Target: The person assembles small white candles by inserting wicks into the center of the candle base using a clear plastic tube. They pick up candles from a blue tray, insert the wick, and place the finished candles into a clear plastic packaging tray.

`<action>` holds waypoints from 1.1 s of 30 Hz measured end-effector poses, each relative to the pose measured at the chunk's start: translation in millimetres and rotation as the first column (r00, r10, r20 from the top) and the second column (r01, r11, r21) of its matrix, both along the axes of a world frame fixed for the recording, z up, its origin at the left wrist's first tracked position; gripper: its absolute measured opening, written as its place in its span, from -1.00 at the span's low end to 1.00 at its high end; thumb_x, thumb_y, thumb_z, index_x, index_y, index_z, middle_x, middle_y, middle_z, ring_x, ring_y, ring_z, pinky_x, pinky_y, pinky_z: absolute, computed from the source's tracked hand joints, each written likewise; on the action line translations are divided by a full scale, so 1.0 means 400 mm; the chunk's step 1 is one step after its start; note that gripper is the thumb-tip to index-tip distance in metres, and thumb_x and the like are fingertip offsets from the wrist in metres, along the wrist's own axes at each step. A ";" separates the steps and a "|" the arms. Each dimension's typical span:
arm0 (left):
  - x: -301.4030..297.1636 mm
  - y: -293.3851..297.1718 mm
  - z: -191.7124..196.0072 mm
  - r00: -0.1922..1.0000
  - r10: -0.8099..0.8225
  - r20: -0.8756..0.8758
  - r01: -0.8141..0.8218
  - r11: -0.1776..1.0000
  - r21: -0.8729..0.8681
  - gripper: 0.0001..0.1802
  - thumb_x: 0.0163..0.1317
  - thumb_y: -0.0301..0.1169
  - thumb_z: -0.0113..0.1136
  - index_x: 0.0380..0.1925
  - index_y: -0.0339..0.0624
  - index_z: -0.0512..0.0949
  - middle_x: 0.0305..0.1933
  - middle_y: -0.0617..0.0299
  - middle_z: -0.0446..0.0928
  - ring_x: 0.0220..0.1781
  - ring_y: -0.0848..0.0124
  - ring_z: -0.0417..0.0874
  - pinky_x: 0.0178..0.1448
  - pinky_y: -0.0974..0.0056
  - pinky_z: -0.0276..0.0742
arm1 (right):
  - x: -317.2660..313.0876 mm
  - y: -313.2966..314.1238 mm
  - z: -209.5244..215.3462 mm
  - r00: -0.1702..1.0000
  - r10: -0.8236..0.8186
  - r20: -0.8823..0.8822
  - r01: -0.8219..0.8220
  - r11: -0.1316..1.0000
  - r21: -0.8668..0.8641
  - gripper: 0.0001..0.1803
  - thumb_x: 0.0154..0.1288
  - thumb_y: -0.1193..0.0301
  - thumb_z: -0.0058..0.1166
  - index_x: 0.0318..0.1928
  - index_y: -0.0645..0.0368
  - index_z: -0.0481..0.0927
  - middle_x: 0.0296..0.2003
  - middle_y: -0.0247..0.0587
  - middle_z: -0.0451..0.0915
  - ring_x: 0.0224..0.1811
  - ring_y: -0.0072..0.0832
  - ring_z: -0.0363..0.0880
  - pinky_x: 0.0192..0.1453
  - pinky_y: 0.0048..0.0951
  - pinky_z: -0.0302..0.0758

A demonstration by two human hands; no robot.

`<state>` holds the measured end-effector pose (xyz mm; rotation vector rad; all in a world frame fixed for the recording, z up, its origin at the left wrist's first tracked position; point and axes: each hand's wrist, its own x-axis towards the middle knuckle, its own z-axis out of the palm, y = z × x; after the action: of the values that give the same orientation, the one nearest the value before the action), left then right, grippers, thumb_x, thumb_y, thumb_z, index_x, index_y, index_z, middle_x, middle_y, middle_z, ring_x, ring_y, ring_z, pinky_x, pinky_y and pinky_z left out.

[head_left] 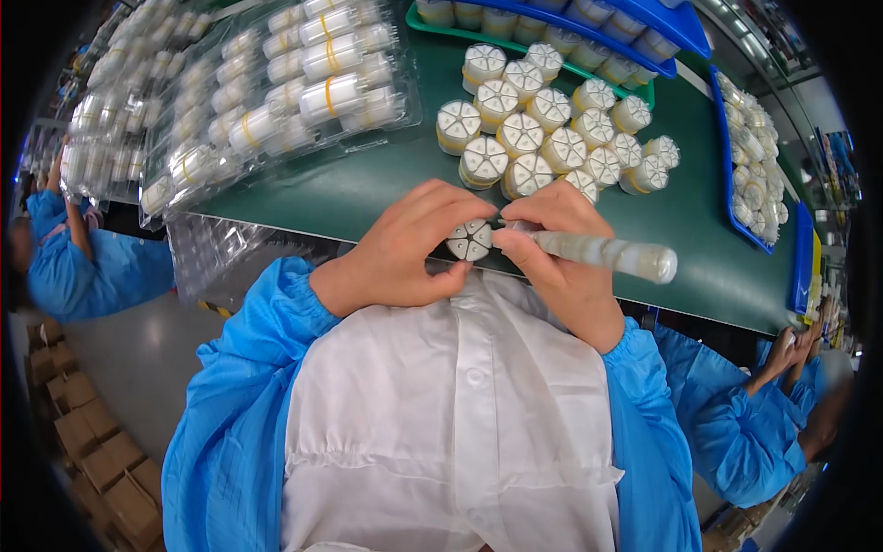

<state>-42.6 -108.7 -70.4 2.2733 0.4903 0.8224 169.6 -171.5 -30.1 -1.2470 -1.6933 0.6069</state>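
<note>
Near the table's front edge, my left hand [405, 244] is closed around a short round white part [470, 240], its top divided into wedge-shaped segments by dark lines. My right hand [568, 253] pinches a thick, pale, tube-shaped tool [612, 255] with a rounded back end. The tool lies tilted, its front end hidden between my fingers beside the round part; whether it touches the part I cannot tell. Just beyond my hands stands a group of similar round parts [521, 133], white-topped with yellowish bands.
Clear plastic trays [354, 143] with white cylinders in yellow bands lie at the left on the green table [699, 230]. Blue [644, 60] and green bins [432, 28] of parts stand at the back. Another blue bin [731, 198] is at the right. Co-workers sit on both sides.
</note>
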 end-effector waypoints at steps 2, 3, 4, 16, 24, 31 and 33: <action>-0.006 -0.006 -0.003 1.000 0.019 0.006 -0.019 1.000 0.013 -0.35 -0.08 -0.53 0.36 0.14 -0.25 0.50 0.05 -0.01 0.57 0.04 0.00 0.57 0.09 0.03 0.51 | 0.002 0.000 -0.009 0.999 -0.003 0.036 0.003 1.000 0.010 -0.75 0.14 0.37 0.51 -0.29 0.25 0.70 -0.41 -0.22 0.59 -0.44 -0.42 0.55 -0.39 -0.39 0.46; -0.008 -0.010 -0.005 1.000 0.028 0.008 -0.028 0.999 0.020 -0.35 -0.08 -0.53 0.35 0.14 -0.26 0.50 0.05 -0.01 0.56 0.03 0.00 0.57 0.09 0.03 0.51 | 0.000 0.002 -0.014 0.999 -0.005 0.054 0.005 1.000 0.015 -0.73 0.14 0.35 0.52 -0.30 0.25 0.70 -0.40 -0.22 0.59 -0.45 -0.42 0.55 -0.39 -0.39 0.46; -0.006 -0.012 -0.006 0.999 0.040 0.012 -0.040 0.999 0.015 -0.35 -0.08 -0.53 0.35 0.14 -0.26 0.49 0.04 0.00 0.56 0.03 0.00 0.57 0.08 0.03 0.52 | -0.002 0.007 -0.016 0.999 -0.022 0.039 0.020 0.997 0.068 -0.74 0.14 0.36 0.52 -0.32 0.25 0.70 -0.42 -0.21 0.58 -0.46 -0.42 0.54 -0.40 -0.39 0.45; 0.002 -0.008 -0.035 0.986 0.137 0.097 -0.145 0.985 0.090 -0.35 -0.12 -0.29 0.66 -0.01 -0.22 0.57 -0.07 0.09 0.57 -0.07 0.09 0.59 -0.03 0.11 0.53 | -0.025 0.026 -0.016 0.995 -0.020 0.099 0.015 0.998 0.054 -0.87 0.17 0.51 0.39 -0.40 0.22 0.65 -0.46 -0.24 0.54 -0.52 -0.38 0.54 -0.47 -0.35 0.44; 0.005 -0.012 -0.042 0.966 0.215 0.146 -0.237 0.958 0.163 -0.40 -0.12 -0.34 0.64 -0.03 -0.23 0.60 -0.15 0.12 0.57 -0.16 0.17 0.60 -0.13 0.16 0.53 | -0.040 0.022 -0.007 0.978 0.006 0.210 -0.018 0.998 0.056 -0.88 0.14 0.54 0.36 -0.36 0.16 0.63 -0.39 -0.25 0.51 -0.49 -0.33 0.57 -0.44 -0.34 0.48; -0.012 -0.017 -0.041 0.972 0.171 0.163 -0.170 0.985 -0.025 -0.29 -0.08 -0.43 0.51 0.15 -0.26 0.47 -0.06 0.08 0.63 -0.07 0.10 0.63 0.01 0.13 0.60 | -0.025 0.021 0.008 0.992 -0.037 0.122 0.031 0.998 0.046 -0.93 0.23 0.54 0.34 -0.29 0.20 0.69 -0.38 -0.23 0.56 -0.39 -0.40 0.59 -0.33 -0.38 0.50; -0.017 -0.018 -0.035 0.978 0.155 0.138 -0.151 0.988 -0.037 -0.31 -0.06 -0.45 0.47 0.16 -0.21 0.45 0.01 0.11 0.63 -0.02 0.05 0.63 0.03 0.08 0.61 | -0.035 0.029 -0.005 0.999 0.018 0.051 -0.018 1.000 0.005 -0.93 0.24 0.54 0.34 -0.29 0.21 0.69 -0.40 -0.23 0.55 -0.40 -0.39 0.59 -0.33 -0.39 0.50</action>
<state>-49.3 -115.9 -84.6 2.1552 0.6129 1.0386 155.7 -159.7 -32.0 -1.2541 -1.7485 0.5852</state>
